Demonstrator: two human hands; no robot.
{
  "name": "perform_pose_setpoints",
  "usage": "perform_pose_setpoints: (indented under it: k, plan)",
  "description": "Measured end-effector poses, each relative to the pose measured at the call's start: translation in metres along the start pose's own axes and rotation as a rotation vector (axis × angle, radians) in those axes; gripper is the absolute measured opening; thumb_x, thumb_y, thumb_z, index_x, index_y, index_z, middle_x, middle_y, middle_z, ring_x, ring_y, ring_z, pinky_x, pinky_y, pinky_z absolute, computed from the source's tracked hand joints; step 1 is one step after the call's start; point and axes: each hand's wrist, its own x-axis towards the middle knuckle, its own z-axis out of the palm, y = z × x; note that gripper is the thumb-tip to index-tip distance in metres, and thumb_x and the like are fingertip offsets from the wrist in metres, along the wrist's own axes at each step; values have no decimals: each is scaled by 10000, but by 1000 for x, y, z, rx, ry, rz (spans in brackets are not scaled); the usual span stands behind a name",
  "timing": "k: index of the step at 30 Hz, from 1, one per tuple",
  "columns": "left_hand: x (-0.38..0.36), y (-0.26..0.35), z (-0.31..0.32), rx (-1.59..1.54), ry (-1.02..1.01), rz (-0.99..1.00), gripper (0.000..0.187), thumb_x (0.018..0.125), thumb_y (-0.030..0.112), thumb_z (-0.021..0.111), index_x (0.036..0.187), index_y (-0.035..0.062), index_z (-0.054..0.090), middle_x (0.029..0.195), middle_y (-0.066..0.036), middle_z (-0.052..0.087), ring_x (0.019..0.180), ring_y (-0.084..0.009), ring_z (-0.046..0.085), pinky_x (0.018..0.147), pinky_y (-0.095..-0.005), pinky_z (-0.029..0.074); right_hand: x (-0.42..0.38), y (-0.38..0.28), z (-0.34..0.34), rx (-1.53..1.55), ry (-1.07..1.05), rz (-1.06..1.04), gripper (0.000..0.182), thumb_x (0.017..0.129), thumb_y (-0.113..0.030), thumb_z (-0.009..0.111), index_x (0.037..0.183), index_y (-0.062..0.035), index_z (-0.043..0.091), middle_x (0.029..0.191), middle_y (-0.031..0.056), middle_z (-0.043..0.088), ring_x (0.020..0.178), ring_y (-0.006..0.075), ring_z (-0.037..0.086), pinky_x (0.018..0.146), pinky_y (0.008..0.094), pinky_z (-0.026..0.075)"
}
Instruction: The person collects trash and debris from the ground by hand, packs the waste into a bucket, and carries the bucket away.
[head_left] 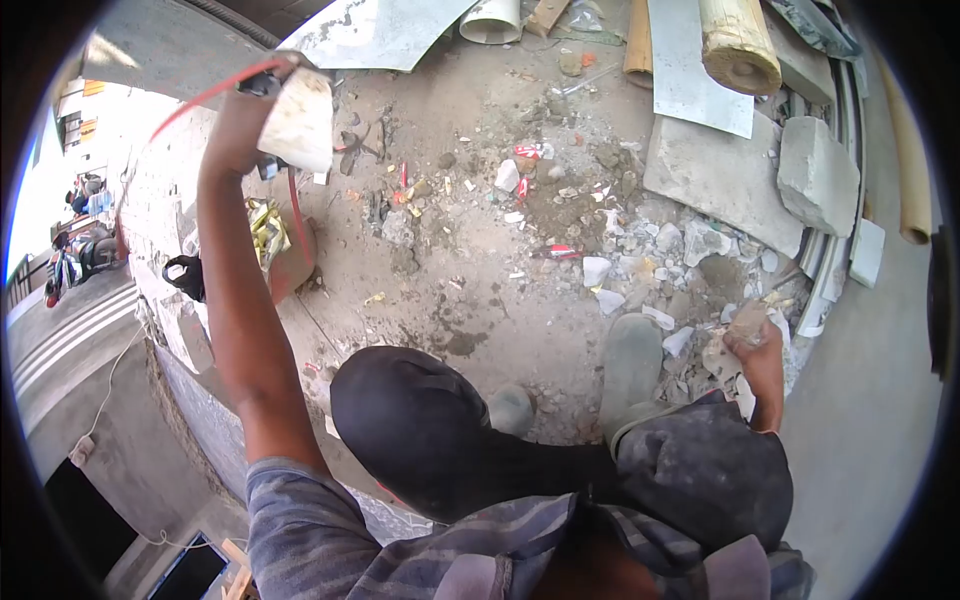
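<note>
My left hand point(240, 130) is raised at the upper left, closed on a flat whitish broken slab point(300, 122). A thin red band point(215, 95) curves by that hand; I cannot make out what it belongs to. Below the hand, crumpled gold wrapping point(268, 232) lies beside my forearm. At the lower right my right hand point(765, 360) reaches down past my knee, its fingers around a greyish-brown chunk of rubble point(746, 325). Broken white and grey pieces point(705, 240) lie close to it on the dusty floor.
Concrete slabs point(715, 175) and a concrete block point(818, 170) stand at the upper right, near bamboo poles point(740, 50) and a pale sheet point(690, 90). Another sheet point(370, 35) and a white pipe point(490, 20) lie at the back. Red-and-white scraps point(560, 251) dot the floor.
</note>
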Motion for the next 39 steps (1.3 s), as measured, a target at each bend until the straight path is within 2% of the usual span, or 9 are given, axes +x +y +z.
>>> perform_pose_setpoints:
  k: [2,6,8,10,14,17,20,26,39]
  plan:
    - [-24,-7,13,440,-37,-243,361,959,266,671,1219,16,688,1056,-138,743,883,-166,688,767,-336,545,26,-29,18,-80,-239,-172,325,798,36,724,1113,6,653,981,74,696,912,194,654,853,326,512]
    - [5,-195,59,-285,-31,-188,245,940,232,672,1106,63,732,986,-78,747,836,-113,663,695,-316,530,83,-93,68,-446,-565,-564,366,754,-7,744,1107,-25,648,1038,140,677,1013,317,647,931,385,491]
    - [15,-222,92,-583,91,-526,192,906,212,710,1039,75,730,932,-40,729,809,-84,642,665,-305,518,100,-123,87,-555,-618,-691,354,755,-26,744,1093,-27,642,1059,171,661,1045,371,629,950,413,483]
    - [23,-247,121,-409,8,-451,235,873,231,740,1008,40,722,912,-80,718,843,-134,676,696,-313,547,111,-157,99,-638,-620,-758,333,761,-37,740,1077,-24,635,1074,190,645,1069,407,606,962,437,475]
    - [18,-239,166,95,228,-347,677,799,366,763,1332,4,554,1104,-282,689,1081,-398,679,908,-436,550,117,-184,103,-582,-582,-700,349,756,-24,735,1091,-24,637,1051,186,652,1042,399,614,961,420,475]
    - [13,-208,156,190,179,-202,826,776,355,768,1452,18,433,1234,-296,640,1184,-434,611,959,-466,521,113,-163,94,-498,-529,-702,351,739,18,719,1076,5,619,1060,211,656,1050,422,614,932,446,477]
    - [26,-204,160,195,102,-17,769,809,271,740,1477,14,459,1172,-305,664,1143,-400,651,986,-411,518,112,-121,86,-499,-503,-656,346,726,19,722,1060,5,631,1051,210,661,1026,411,624,925,423,480]
    - [7,-177,180,309,224,64,267,815,223,697,1032,74,657,1031,-225,700,973,-441,668,842,-513,532,97,-95,90,-409,-509,-483,330,723,16,711,1047,3,644,1014,192,661,988,380,637,908,406,481]
    - [-42,-55,111,-211,253,-98,286,861,225,714,1008,-20,699,850,-94,719,721,-153,656,655,-336,531,97,-199,83,25,-685,-331,400,710,-64,861,1054,-41,657,979,-16,642,914,108,608,856,266,475]
